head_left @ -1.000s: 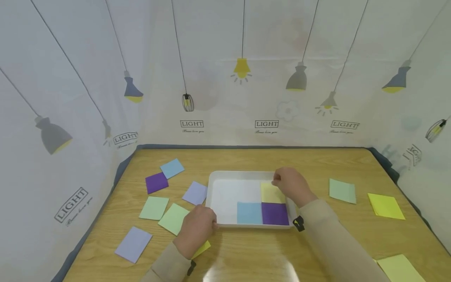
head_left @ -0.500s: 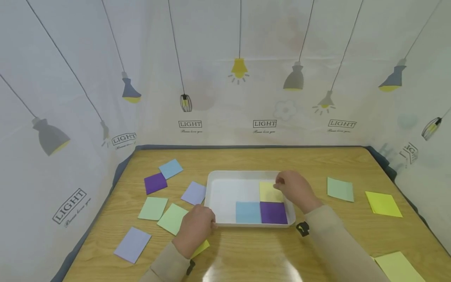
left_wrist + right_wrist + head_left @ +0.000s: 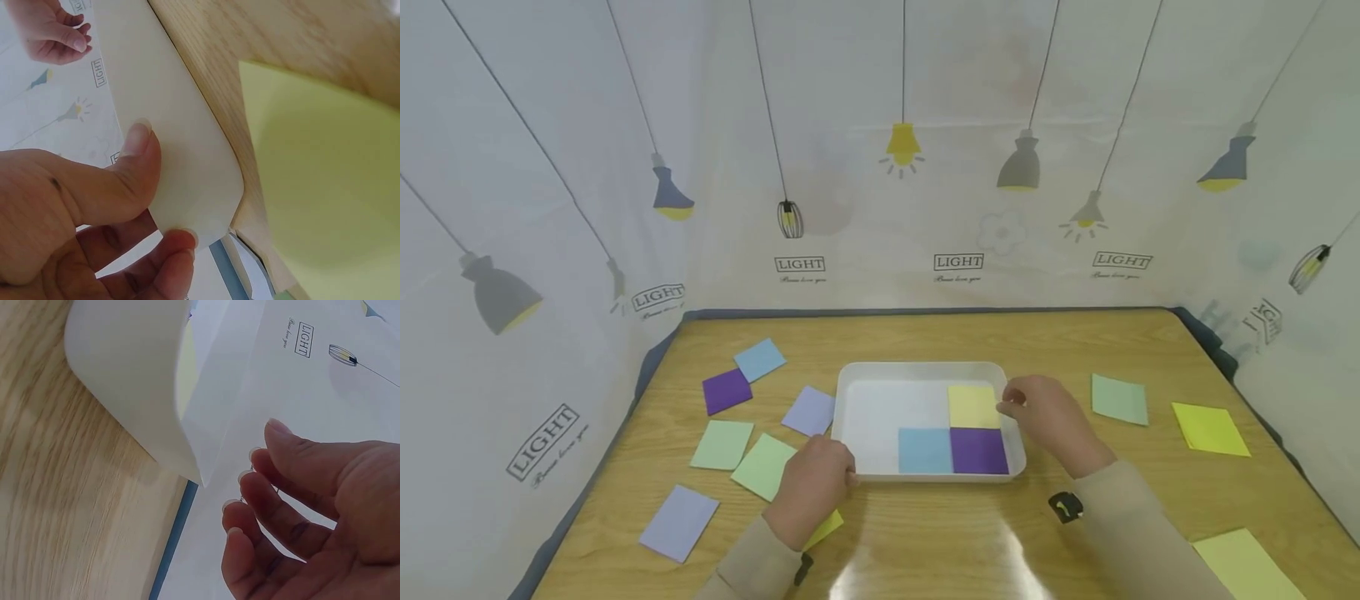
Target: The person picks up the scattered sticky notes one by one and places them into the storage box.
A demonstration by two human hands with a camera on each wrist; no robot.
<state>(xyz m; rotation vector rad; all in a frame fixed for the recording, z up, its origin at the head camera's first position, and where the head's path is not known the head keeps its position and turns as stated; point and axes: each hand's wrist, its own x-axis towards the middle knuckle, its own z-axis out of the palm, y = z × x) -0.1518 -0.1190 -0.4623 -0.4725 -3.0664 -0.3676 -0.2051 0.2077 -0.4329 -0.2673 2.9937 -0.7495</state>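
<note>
A white tray (image 3: 887, 406) stands mid-table, with a pale yellow paper square (image 3: 972, 407) lying above a purple square (image 3: 979, 452) at its right end. Left of the purple one is a light blue square (image 3: 924, 451). My left hand (image 3: 814, 485) grips the tray's near left corner; in the left wrist view its thumb and fingers pinch the tray's wall (image 3: 178, 125). Beside the right rim hovers my right hand (image 3: 1052, 419). Nothing shows between its loosely curled fingers (image 3: 269, 500) in the right wrist view, where the tray's outer wall (image 3: 125, 362) rises nearby.
Left of the tray lie several paper squares, among them a blue one (image 3: 760, 360), a purple one (image 3: 727, 392) and a lilac one (image 3: 679, 523). A green square (image 3: 1119, 399) and yellow sheets (image 3: 1212, 429) lie on the right. A lamp-printed cloth (image 3: 880, 208) encloses the table.
My right hand has drawn away from the pale yellow square to the right, past the tray's rim. My left hand keeps its grip on the corner. The head view has shifted slightly.
</note>
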